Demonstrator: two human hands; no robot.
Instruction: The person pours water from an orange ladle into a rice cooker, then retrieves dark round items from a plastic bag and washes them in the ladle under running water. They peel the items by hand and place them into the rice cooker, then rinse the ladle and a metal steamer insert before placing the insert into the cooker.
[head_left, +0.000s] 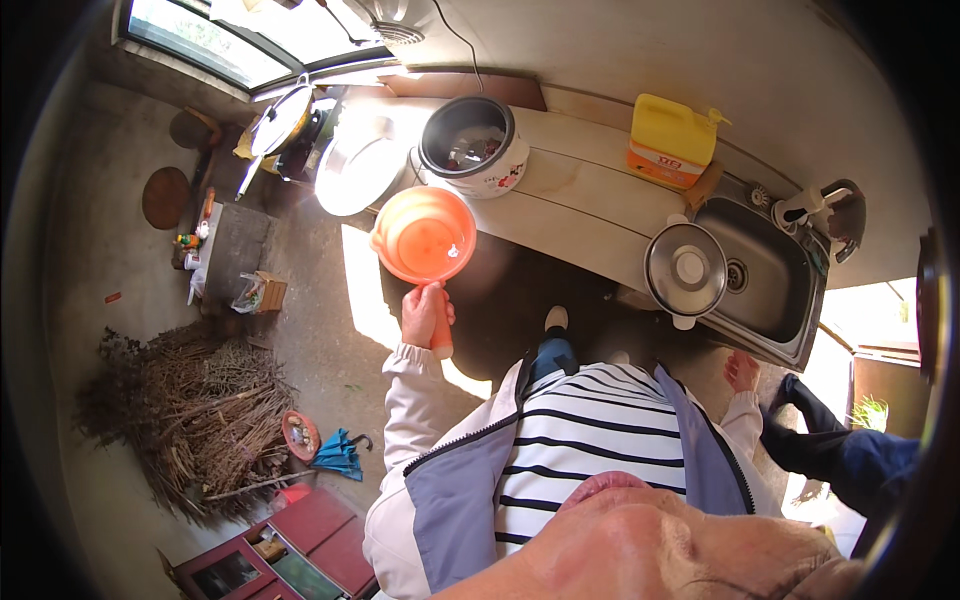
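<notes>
My left hand (424, 315) grips the handle of an orange plastic water dipper (424, 234). The dipper's bowl faces up, with a bright glint inside; whether it holds water I cannot tell. Just beyond it, on the counter, stands a white, printed electric rice cooker (495, 176). Its dark inner pot has no lid on and contains something shiny with dark reddish pieces. My right hand (741, 371) hangs low near the front edge of the sink, empty, its fingers loosely bent and apart.
Along the tiled counter (577, 202) are a large pale basin (360, 172), a yellow detergent jug (673, 139) and a lidded steel pot (685, 268) beside the metal sink (765, 262). Brushwood (217, 405) and a blue umbrella (339, 454) lie on the floor. Another person's legs (832, 442) appear at right.
</notes>
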